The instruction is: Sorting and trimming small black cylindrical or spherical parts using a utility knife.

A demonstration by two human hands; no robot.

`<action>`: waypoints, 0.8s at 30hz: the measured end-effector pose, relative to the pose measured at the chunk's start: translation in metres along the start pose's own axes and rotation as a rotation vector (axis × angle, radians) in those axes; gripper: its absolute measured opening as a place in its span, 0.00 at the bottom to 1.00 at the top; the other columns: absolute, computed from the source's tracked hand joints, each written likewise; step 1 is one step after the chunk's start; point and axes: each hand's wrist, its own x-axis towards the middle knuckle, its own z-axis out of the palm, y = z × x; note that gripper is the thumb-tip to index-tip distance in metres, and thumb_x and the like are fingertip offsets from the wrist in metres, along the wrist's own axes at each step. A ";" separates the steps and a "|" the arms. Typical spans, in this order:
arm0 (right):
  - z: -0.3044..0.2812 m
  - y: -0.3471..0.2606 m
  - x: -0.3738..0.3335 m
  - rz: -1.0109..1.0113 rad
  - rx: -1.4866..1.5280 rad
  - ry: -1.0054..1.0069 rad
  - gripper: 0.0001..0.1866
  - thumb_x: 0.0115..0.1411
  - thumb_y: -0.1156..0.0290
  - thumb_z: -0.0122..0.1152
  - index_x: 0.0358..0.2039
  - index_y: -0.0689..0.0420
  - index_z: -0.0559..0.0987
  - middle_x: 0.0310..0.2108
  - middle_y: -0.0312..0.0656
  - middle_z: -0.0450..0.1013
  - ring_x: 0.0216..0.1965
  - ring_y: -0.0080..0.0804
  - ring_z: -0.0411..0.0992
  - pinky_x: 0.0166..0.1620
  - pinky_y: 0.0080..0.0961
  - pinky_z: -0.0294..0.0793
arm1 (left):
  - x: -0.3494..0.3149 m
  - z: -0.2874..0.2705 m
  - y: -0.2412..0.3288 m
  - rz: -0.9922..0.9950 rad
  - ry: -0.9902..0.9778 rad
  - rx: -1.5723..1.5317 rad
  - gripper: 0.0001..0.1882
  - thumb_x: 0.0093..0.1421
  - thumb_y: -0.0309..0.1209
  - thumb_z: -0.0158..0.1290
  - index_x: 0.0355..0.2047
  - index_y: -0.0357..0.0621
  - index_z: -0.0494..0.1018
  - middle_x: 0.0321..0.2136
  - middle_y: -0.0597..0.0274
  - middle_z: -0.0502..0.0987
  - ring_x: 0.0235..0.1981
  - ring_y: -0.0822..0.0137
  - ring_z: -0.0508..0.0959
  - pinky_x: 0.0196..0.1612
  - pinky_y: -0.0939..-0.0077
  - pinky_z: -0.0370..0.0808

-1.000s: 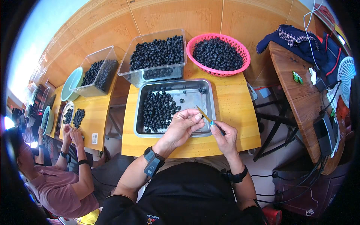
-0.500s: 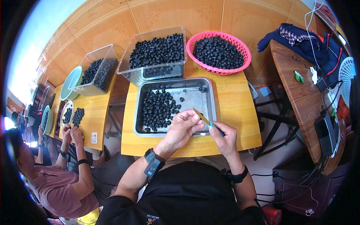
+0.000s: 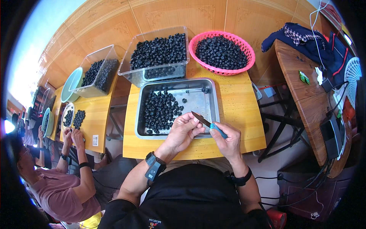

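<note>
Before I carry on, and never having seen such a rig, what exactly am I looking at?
There's no machine: these are a person's bare hands, seen from above by a head-worn fisheye camera that bends straight edges. The right hand holds a blue-handled knife, its blade beside the left hand's fingers; what they pinch is hidden. On the yellow table sit a metal tray, a clear bin and a pink basket, all with dark berries. The hands at left are another person's.

Lettering (image 3: 155,221) marks the black top (image 3: 183,194); table label (image 3: 95,140) unreadable.
</note>
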 end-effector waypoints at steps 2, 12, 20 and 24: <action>-0.001 0.002 -0.001 0.047 -0.016 0.030 0.16 0.61 0.65 0.68 0.41 0.68 0.82 0.28 0.47 0.78 0.28 0.28 0.76 0.31 0.24 0.72 | 0.000 -0.003 0.002 -0.007 -0.011 0.000 0.06 0.67 0.26 0.54 0.43 0.40 0.76 0.33 0.63 0.79 0.34 0.75 0.81 0.43 0.75 0.85; -0.010 -0.006 0.003 0.090 0.052 0.008 0.16 0.63 0.65 0.66 0.41 0.67 0.82 0.27 0.43 0.78 0.27 0.24 0.73 0.30 0.22 0.70 | -0.006 0.004 0.013 0.046 0.045 0.069 0.06 0.66 0.27 0.55 0.41 0.40 0.76 0.34 0.62 0.79 0.33 0.75 0.80 0.40 0.77 0.85; -0.005 -0.009 0.003 -0.026 0.010 -0.083 0.17 0.62 0.63 0.68 0.41 0.65 0.83 0.24 0.43 0.75 0.24 0.28 0.72 0.28 0.25 0.69 | -0.010 0.001 0.014 0.042 0.003 0.041 0.08 0.65 0.26 0.56 0.44 0.38 0.75 0.35 0.62 0.79 0.35 0.73 0.81 0.42 0.75 0.86; -0.006 -0.011 0.003 -0.022 0.014 -0.090 0.17 0.62 0.63 0.68 0.41 0.65 0.83 0.24 0.43 0.75 0.24 0.28 0.72 0.27 0.25 0.68 | -0.012 -0.001 0.012 0.034 0.008 0.044 0.09 0.65 0.26 0.56 0.44 0.38 0.75 0.35 0.62 0.78 0.35 0.73 0.80 0.42 0.75 0.86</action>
